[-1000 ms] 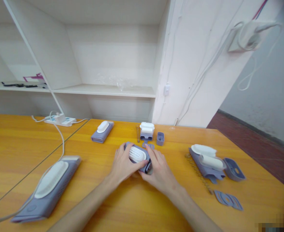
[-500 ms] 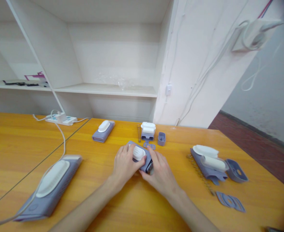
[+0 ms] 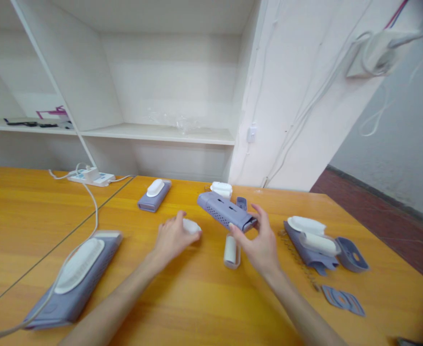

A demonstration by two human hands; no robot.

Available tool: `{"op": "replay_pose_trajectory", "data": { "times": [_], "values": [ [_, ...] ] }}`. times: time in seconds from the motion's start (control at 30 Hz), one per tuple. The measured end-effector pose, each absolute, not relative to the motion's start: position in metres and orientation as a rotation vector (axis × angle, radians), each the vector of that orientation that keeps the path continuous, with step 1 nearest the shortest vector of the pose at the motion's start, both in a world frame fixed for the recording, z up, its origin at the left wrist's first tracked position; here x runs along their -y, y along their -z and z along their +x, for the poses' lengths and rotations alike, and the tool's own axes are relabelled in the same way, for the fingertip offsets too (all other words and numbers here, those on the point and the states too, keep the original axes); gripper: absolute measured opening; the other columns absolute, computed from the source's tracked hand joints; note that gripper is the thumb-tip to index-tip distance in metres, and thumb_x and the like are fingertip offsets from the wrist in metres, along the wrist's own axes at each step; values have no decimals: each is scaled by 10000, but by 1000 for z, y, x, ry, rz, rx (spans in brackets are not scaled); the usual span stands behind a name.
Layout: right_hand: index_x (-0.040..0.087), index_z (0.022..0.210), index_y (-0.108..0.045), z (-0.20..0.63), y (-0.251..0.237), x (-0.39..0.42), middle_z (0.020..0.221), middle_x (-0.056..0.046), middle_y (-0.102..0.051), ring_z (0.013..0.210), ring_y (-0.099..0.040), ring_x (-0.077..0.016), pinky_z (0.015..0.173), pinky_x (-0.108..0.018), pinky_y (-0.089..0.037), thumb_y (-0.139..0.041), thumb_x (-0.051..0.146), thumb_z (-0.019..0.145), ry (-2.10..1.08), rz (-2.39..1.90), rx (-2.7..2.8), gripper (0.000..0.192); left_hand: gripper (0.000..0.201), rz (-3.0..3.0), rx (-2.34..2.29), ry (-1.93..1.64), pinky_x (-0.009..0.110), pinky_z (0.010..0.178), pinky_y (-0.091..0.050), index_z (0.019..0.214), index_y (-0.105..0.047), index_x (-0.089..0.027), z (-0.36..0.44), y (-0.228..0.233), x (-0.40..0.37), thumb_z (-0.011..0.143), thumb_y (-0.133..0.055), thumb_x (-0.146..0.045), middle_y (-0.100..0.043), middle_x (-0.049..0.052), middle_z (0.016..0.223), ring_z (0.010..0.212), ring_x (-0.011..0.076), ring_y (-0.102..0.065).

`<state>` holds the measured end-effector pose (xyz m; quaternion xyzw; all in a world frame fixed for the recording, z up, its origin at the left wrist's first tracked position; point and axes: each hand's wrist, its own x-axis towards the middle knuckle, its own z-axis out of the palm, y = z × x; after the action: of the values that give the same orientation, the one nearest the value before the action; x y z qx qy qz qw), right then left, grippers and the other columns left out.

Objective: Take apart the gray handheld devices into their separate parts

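- White cylindrical roller [image 3: 230, 249] in a clear case [image 3: 238, 258], just lying on the wooden table [image 3: 197, 302]
- Left hand [image 3: 171, 236] is holding a white oval piece [image 3: 191, 225] at its 10 o'clock
- Right hand [image 3: 260, 246] grips a tilted lavender perforated boxy shell [image 3: 226, 210], roughly 12 o'clock

Left fingers [image 3: 179, 221] and right fingers [image 3: 264, 220] are curled, well apart.

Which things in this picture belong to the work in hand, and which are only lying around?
Work in hand:
purple case, in the right hand
white oval piece, in the left hand
white roller, below the case
perhaps the similar purple-and-white unit behind

Apparently lying around:
power strip, back left
clear plastic, on the shelf
pink object, far left
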<state>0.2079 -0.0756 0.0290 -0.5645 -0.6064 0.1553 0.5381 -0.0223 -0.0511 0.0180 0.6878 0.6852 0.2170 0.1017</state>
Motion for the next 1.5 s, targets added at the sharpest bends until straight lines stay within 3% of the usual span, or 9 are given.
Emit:
{"op": "replay_pose_trajectory", "data": {
  "times": [0.17, 0.3, 0.47, 0.63, 0.77, 1.03, 1.2, 1.37, 1.5],
  "values": [
    [242, 1359, -289, 226, -50, 74, 949, -49, -625, 878, -618, -214, 810, -366, -495, -694, 448, 720, -767, -983, 1294, 784, 580, 1842, -1643, -950, 423, 966, -374, 1192, -512, -175, -21, -15, 36, 772, -538, -574, -615, 142, 1177, 1151, 302, -532],
    [290, 1405, -223, 224, -58, 78, 1020, -57, -636, 898, -639, -226, 787, -375, -512, -690, 461, 727, -1154, -783, 1218, 841, 561, 1519, -1107, -948, 371, 854, -461, 1142, -545, -157, -17, -45, 37, 855, -394, -614, -648, 139, 1104, 982, 247, -626],
    [257, 1415, -202, 198, -51, 79, 1105, -97, -634, 1015, -622, -249, 857, -411, -499, -683, 418, 756, -1295, -761, 1261, 832, 535, 1365, -717, -591, 280, 773, -476, 1098, -627, -157, -3, -53, 52, 692, -721, -492, -670, 100, 1058, 917, 211, -633],
    [200, 1293, -424, 192, -26, 83, 1133, -122, -607, 1043, -580, -239, 885, -424, -459, -508, 359, 884, -515, -1129, 1457, 447, 474, 1185, -912, -849, 241, 641, -477, 1031, -649, -124, -2, -41, 31, 736, -683, -493, -684, 93, 938, 746, 160, -629],
    [170, 1049, -597, 196, -9, 93, 921, -96, -644, 887, -559, -231, 767, -384, -426, -508, 259, 878, 109, -1032, 2203, 212, 527, 1167, -1028, -1122, 264, 669, -511, 1106, -603, -154, 2, -41, 11, 715, -703, -493, -665, 106, 1062, 894, 204, -635],
    [180, 721, -576, 217, -6, 78, 721, -52, -614, 827, -530, -211, 850, -432, -352, -498, 139, 849, 348, -1133, 2443, 155, 598, 1162, -1062, -1207, 307, 661, -541, 1110, -575, -170, 24, -50, -2, 643, -756, -498, -670, 119, 1063, 920, 244, -652],
    [170, 909, -564, 212, -10, 81, 801, -65, -615, 739, -550, -183, 703, -353, -428, -476, 260, 900, 19, -1285, 1865, 126, 566, 1235, -1001, -1180, 297, 667, -536, 1074, -603, -171, 26, -58, 1, 634, -762, -489, -669, 114, 1080, 937, 246, -647],
    [191, 1287, -393, 187, -11, 87, 1043, -102, -611, 721, -604, -178, 544, -309, -519, -607, 463, 797, -734, -1334, 1415, 600, 544, 1304, -943, -1114, 309, 705, -529, 1079, -619, -156, 19, -53, 9, 647, -763, -453, -668, 111, 1075, 926, 242, -642],
    [171, 1201, -458, 177, -5, 85, 987, -88, -635, 747, -644, -205, 480, -311, -557, -639, 486, 745, -1252, -1135, 1323, 583, 503, 1278, -847, -1152, 310, 806, -501, 1058, -625, -138, 16, -46, 12, 657, -772, -403, -668, 102, 1053, 931, 213, -628]
  ]
}}
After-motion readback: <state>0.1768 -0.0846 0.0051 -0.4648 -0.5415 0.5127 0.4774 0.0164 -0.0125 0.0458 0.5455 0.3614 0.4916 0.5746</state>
